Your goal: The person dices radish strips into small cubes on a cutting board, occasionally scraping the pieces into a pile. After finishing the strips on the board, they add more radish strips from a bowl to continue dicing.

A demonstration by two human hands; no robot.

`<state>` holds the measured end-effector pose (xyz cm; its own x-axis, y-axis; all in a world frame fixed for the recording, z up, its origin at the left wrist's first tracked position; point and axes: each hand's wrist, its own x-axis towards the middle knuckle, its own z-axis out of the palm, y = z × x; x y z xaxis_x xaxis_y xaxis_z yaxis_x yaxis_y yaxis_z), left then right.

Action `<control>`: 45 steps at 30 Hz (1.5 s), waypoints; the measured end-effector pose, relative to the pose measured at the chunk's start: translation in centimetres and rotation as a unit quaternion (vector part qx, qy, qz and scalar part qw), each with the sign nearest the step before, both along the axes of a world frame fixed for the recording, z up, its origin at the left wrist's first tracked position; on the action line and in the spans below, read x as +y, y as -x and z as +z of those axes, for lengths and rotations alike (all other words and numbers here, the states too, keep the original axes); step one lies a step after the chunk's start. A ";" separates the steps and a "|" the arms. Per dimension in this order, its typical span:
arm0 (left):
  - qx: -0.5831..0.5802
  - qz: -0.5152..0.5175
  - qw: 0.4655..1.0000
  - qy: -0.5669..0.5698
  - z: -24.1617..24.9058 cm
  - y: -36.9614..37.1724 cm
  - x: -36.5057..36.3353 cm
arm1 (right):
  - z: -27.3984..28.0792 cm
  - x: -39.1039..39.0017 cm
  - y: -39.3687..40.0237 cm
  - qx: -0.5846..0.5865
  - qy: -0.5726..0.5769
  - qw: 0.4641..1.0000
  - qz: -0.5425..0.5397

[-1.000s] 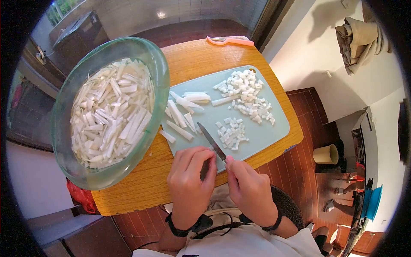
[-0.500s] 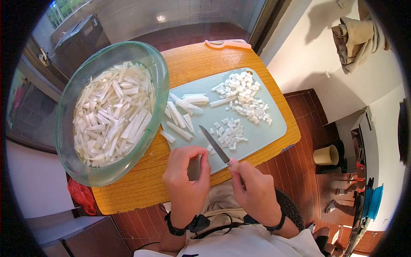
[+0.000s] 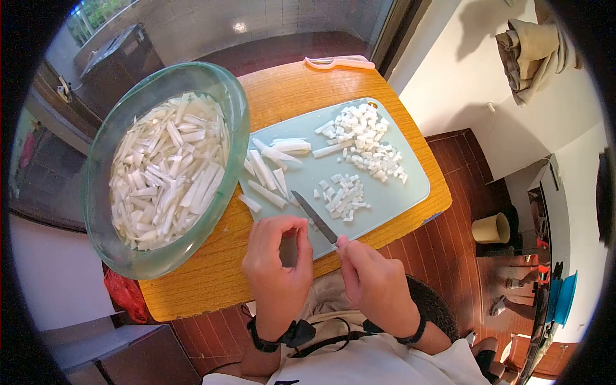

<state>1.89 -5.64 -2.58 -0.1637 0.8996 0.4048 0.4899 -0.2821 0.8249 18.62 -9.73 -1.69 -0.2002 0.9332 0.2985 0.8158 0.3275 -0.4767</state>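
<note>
My right hand [image 3: 377, 282] grips a small knife [image 3: 314, 216], its blade slanting up and left over the near edge of the pale blue cutting board [image 3: 295, 183]. Beside the blade, my left hand [image 3: 277, 269] is closed with thumb and fingertips together; what they hold, if anything, is hidden. Just beyond the knife lies a small pile of white diced pieces [image 3: 346, 197]. A bigger pile of white cubes [image 3: 362, 126] covers the board's far right. White vegetable sticks [image 3: 263, 170] rest at the board's left, some loosely bundled.
A large green translucent basin [image 3: 239, 115] with many white sticks in liquid stands left of the board on the wooden table [image 3: 192, 292]. A pink peeler [image 3: 340, 63] lies at the table's far edge. A red plastic bag [image 3: 125, 295] is below, left. Another person's legs show at far right.
The knife and my right hand have shifted slightly left, closer to my left hand. My left hand has barely moved.
</note>
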 end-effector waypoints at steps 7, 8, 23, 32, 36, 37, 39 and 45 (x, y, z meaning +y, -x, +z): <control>-0.022 -0.009 1.000 0.004 -0.4 -0.1 -0.1 | 1.1 -0.4 -1.9 0.069 0.017 0.995 -0.064; -0.046 -0.013 0.999 0.006 -0.5 -0.1 -0.1 | 1.6 -0.7 -2.1 0.069 0.021 0.995 -0.064; -0.087 -0.018 0.996 0.006 -0.4 0.4 -0.3 | 0.9 -1.3 -2.3 0.029 0.009 1.000 0.004; 0.034 -0.055 0.998 0.019 0.4 0.4 -0.1 | 1.6 -0.4 -5.3 0.001 -0.005 1.000 -0.013; 0.102 -0.053 0.993 -0.032 -0.4 0.1 0.1 | 1.6 -1.0 -5.2 0.042 0.014 0.999 -0.004; 0.016 -0.043 0.999 -0.013 -0.6 0.2 -0.2 | 1.4 -1.0 -5.2 0.045 0.028 0.999 0.007; -0.067 -0.036 0.997 0.003 -0.8 0.3 -0.3 | 0.6 -0.3 -5.1 0.050 0.015 0.998 0.046; -0.041 -0.042 0.998 0.008 0.4 0.3 -0.3 | 0.4 3.1 -7.6 0.032 -0.030 0.993 0.106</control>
